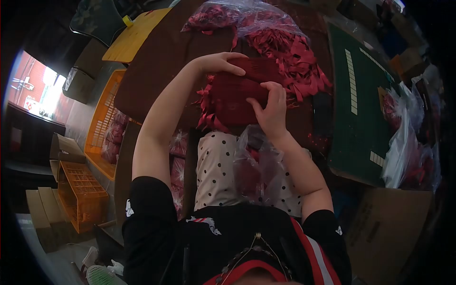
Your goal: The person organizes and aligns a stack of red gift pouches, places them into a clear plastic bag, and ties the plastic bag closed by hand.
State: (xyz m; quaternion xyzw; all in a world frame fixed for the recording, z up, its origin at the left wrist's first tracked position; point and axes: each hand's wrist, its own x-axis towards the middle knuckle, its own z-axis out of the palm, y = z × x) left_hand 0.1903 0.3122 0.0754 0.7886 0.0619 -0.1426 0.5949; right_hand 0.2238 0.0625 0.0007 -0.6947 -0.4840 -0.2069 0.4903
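Note:
A flat dark red stack (235, 99) of thin, cloth-like pieces lies on the brown table in front of me, with ribbon ends poking out at its left side. At its far edge, my left hand (221, 63) grips dark red folded pieces (259, 70) between thumb and fingers. My right hand (272, 108) rests at the right side of the stack, thumb and forefinger apart, touching the red material. Beyond my hands spreads a heap of red ribbons (297, 59), partly under a clear plastic bag (266, 19). Another clear bag (259, 166) with something red inside lies on my lap.
A green board (356, 128) with white marks stands to the right, beside plastic bags (403, 137) with red contents. On the left are an orange crate (102, 114) holding red packets, a second orange crate (83, 192), and cardboard boxes (45, 213). A large carton (387, 232) sits lower right.

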